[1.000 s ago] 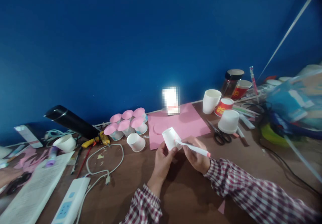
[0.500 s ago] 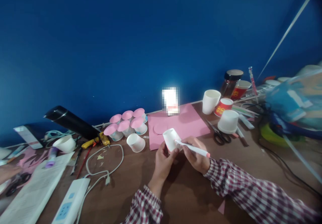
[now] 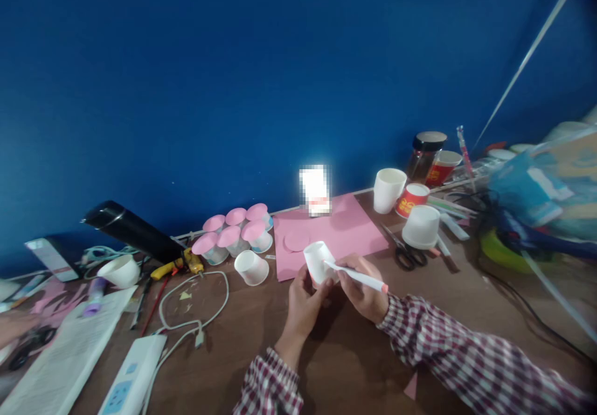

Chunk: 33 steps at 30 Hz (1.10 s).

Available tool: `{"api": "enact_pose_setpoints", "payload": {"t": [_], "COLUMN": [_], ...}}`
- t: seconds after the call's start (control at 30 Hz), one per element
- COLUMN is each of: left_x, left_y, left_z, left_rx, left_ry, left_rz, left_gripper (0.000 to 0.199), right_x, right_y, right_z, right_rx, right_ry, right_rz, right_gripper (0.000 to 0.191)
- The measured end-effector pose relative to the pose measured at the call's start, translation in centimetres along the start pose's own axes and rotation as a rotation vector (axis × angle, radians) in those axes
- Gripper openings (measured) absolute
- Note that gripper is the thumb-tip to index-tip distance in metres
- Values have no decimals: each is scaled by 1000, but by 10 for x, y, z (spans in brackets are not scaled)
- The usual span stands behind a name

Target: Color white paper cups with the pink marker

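My left hand [image 3: 308, 300] is closed around a small white paper cup [image 3: 318, 259], which tilts above the front of the pink paper [image 3: 336, 228]. Between the fingers of my right hand [image 3: 366, 287] sits a white marker with a pinkish-orange end [image 3: 368, 279]. Its tip meets or nearly meets the cup's side; I cannot tell which. A pink paper disc [image 3: 297, 240] lies on the sheet just behind the cup. To the left stands another white paper cup [image 3: 252, 269], near several cups topped with pink discs [image 3: 229, 237].
Scissors [image 3: 405, 254], an upturned white cup [image 3: 421, 227], a red cup [image 3: 412, 200] and a white mug [image 3: 388, 190] stand to the right. On the left are a power strip [image 3: 133, 374], a looped cable [image 3: 227, 290], a black flask [image 3: 135, 231] and another person's hand [image 3: 16, 328].
The view has shifted very slightly. Both hands keep their hold on the cup and marker, with hardly any movement between them.
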<state>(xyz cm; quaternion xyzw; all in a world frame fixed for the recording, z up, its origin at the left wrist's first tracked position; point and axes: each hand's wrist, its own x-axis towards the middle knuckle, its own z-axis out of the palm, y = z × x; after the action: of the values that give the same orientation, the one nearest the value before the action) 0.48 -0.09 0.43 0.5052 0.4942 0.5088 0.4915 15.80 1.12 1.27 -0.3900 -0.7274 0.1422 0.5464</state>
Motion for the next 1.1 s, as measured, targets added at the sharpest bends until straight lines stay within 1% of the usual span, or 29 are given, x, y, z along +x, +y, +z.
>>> {"api": "enact_pose_setpoints", "payload": {"t": [0.43,0.73,0.93,1.1], "left_x": [-2,-1,-2,-2], "left_y": [-2,0,1,1], "left_z": [2,3,3,2], "left_rx": [17,42,23,78], "left_ry": [-26,-10,10,-3], "left_rz": [8,37,11,24], "left_gripper": [46,45,45,42], "right_x": [2,2,0,-1], "right_y": [-2,-1,0,2], "right_z": [-1,0,1,2], "right_rx": [12,7,3,-10], "right_ry": [7,14,4,5], "right_rz": [16,3,-12,-19], "right_gripper": [7,7,9,9]}}
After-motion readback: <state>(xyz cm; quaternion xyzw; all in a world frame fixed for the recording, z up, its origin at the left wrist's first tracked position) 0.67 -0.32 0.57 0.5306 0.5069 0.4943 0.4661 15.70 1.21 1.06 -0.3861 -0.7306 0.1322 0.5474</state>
